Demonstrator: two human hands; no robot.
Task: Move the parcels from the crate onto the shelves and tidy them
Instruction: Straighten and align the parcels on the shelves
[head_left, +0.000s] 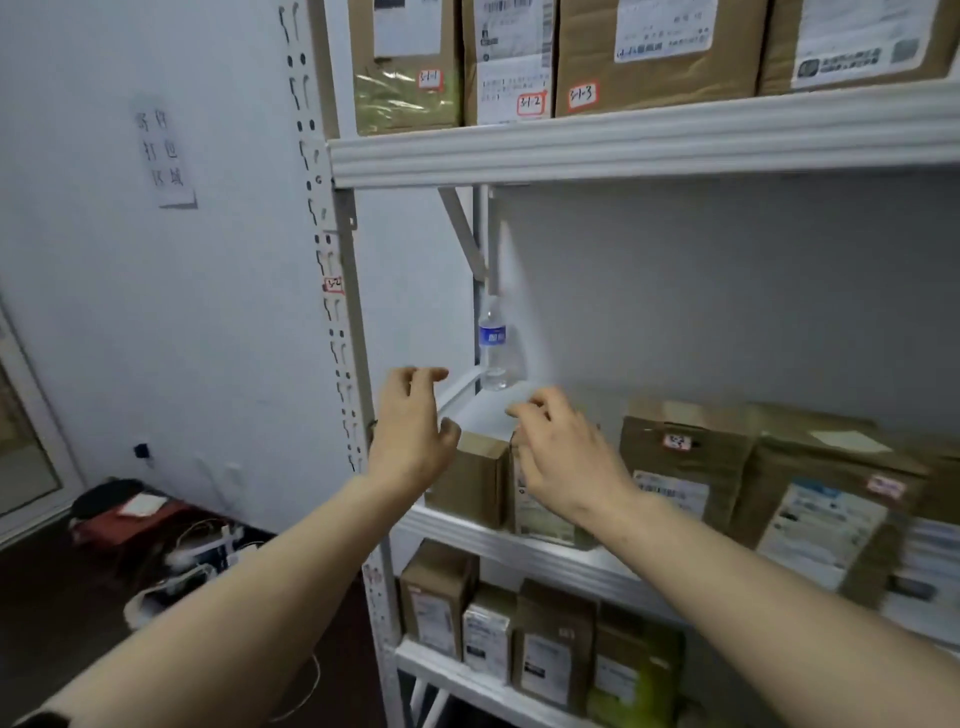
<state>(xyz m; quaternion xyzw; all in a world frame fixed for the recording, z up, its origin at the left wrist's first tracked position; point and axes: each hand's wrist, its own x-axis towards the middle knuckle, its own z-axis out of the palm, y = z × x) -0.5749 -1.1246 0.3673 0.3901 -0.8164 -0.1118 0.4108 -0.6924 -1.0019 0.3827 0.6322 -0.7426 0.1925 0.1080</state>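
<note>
Clear water bottle stands behind brown parcels.

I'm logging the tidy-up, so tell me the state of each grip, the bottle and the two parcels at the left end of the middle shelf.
water bottle: upright, back left corner.
small brown box: upright, left end of the middle shelf.
labelled parcel: upright, next to that box.
left grip: fingers relaxed, holding nothing, beside the box.
right grip: fingers curled over the parcel; hold unclear.

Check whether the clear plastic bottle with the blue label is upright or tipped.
Upright: the clear plastic bottle stands base-down on the white shelf, neck up.
</note>
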